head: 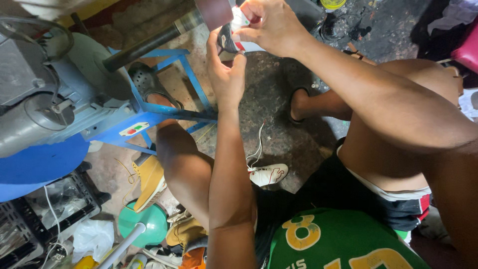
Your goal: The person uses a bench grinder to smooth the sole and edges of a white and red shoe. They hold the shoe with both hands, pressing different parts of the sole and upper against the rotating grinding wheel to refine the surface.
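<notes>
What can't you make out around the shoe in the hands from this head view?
- Shoe: mostly covered by the right hand and left hand; its top is cut off by the frame edge.
- Grinding wheel: cut off by the top edge.
- Grey motor: its left side runs out of frame.
- White shoe on the floor: partly behind the left forearm.

- I see my left hand (226, 74) and right hand (271, 25) both gripping a small white shoe (238, 30), far centre.
- Another white shoe (268, 174) lies on the floor (279, 99).
</notes>
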